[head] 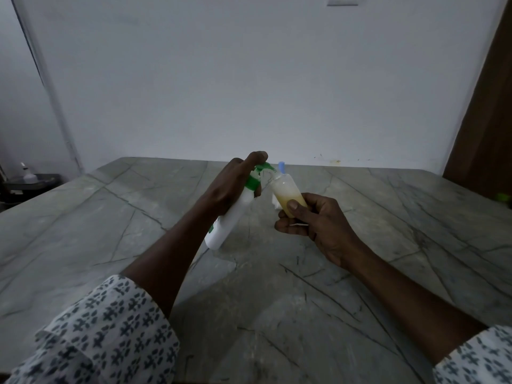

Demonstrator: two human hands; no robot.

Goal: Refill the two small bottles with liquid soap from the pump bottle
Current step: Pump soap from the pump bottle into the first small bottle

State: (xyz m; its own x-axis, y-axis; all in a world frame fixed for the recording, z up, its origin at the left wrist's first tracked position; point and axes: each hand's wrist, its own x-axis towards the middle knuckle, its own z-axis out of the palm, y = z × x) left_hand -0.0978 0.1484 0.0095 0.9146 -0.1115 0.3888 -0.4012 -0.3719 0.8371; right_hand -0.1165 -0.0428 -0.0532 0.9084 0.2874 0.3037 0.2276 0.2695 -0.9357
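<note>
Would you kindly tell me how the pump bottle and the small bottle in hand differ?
The pump bottle is opaque white with a green pump; the small bottle is clear, showing yellowish soap. The pump bottle is larger. The left hand holds the pump bottle, the right hand the small bottle. Both are tilted.

The pump bottle (232, 214) is showing white with a green pump. The small bottle (286, 194) is holding yellowish soap. The desk (388, 231) is looking grey-green, dark-veined.

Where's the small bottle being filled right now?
In the head view, the small bottle is just right of centre, held tilted in the right hand above the table, its mouth at the pump bottle nozzle.
</note>
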